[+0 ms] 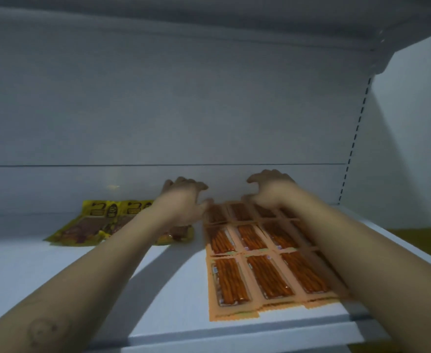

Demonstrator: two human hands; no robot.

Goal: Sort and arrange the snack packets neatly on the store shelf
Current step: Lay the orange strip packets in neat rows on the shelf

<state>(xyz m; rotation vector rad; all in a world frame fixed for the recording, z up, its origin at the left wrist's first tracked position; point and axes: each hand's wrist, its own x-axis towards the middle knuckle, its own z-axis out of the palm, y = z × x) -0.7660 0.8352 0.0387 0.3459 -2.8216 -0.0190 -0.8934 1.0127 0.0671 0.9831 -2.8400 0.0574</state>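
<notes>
A flat sheet of joined orange packets (265, 266), shiny plastic with thin sticks inside, lies on the smooth white shelf (56, 271) at lower right. Crinkly yellow packets (94, 225) lie at middle left. The left hand (183, 200) and right hand (270, 192) arch over the sheet's far edge. Each grip is blurred, so I cannot tell if it holds.

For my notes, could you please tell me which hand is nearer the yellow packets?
Left. The left hand is just right of the yellow packets, its forearm crossing them; the right hand is farther right, over the orange packets.
</notes>
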